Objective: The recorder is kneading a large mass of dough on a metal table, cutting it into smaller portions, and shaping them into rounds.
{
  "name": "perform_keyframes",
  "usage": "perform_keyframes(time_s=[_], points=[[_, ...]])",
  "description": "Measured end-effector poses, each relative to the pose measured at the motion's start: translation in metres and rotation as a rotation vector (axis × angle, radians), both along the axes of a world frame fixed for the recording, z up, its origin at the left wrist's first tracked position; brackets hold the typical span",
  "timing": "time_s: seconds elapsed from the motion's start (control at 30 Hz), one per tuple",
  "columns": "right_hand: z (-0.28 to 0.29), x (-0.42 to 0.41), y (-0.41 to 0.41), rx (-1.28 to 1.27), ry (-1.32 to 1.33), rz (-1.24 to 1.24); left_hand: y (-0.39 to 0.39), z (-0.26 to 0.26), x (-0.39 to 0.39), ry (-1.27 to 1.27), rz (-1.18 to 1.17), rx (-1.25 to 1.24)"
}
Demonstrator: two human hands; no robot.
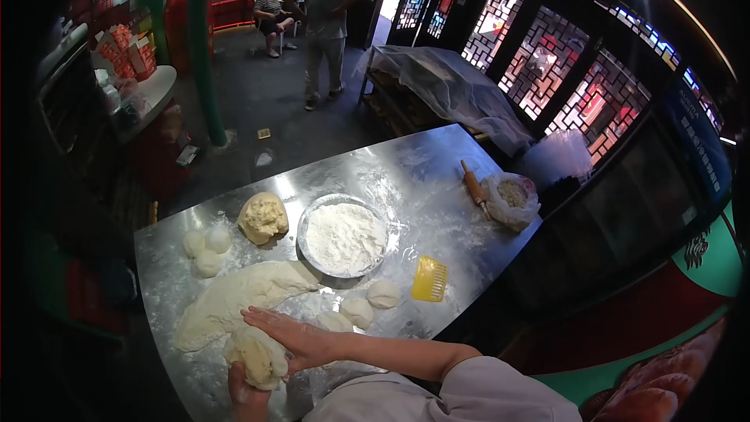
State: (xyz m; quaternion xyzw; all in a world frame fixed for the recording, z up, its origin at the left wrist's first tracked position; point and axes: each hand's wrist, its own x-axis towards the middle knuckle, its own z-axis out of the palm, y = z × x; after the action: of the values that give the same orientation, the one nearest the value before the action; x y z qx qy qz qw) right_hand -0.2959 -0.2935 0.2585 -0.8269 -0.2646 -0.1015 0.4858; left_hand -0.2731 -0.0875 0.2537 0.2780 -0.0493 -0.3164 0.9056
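Observation:
My left hand point(247, 392) cups a piece of white dough point(270, 351) from below at the table's near edge. A pale yellow filling point(255, 363) shows in the middle of the dough. My right hand point(299, 340) lies against its far and right side, fingers stretched out and thumb near the rim. Just beyond lies a long slab of white dough point(234, 299). Several small dough balls point(356, 312) sit to the right, partly behind my right forearm. A bigger lump of yellowish paste point(263, 220) rests past the slab, beside a metal bowl point(300, 228) of white flour point(345, 237).
On the floured steel table point(463, 258) are a yellow toothed scraper point(430, 279), a wooden rolling pin point(473, 186), a plastic bag of crumbly stuff point(511, 199) and three dough balls point(207, 249). Beyond stand a plastic-covered rack point(439, 76), a green post point(205, 70) and a standing person point(327, 23).

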Motion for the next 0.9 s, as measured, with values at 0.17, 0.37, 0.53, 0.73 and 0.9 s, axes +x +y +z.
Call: perform_keyframes(time_s=[0.17, 0.37, 0.53, 0.73, 0.9], points=[[0.006, -0.012, 0.013, 0.184, -0.030, 0.059, 0.002, 0.017, -0.014, 0.046, -0.160, 0.064], [0.028, -0.025, 0.019, 0.272, -0.008, 0.076, -0.012, 0.034, -0.043, 0.006, 0.110, 0.252], [0.024, -0.030, 0.016, 0.334, 0.049, 0.037, -0.030, 0.027, -0.036, 0.026, 0.208, 0.411], [0.015, -0.025, 0.003, 0.378, 0.181, 0.065, -0.023, 0.033, -0.036, -0.057, 0.083, 0.232], [0.055, -0.032, -0.014, 0.064, 0.150, 0.137, -0.004, 0.027, -0.030, -0.013, -0.043, 0.218]])
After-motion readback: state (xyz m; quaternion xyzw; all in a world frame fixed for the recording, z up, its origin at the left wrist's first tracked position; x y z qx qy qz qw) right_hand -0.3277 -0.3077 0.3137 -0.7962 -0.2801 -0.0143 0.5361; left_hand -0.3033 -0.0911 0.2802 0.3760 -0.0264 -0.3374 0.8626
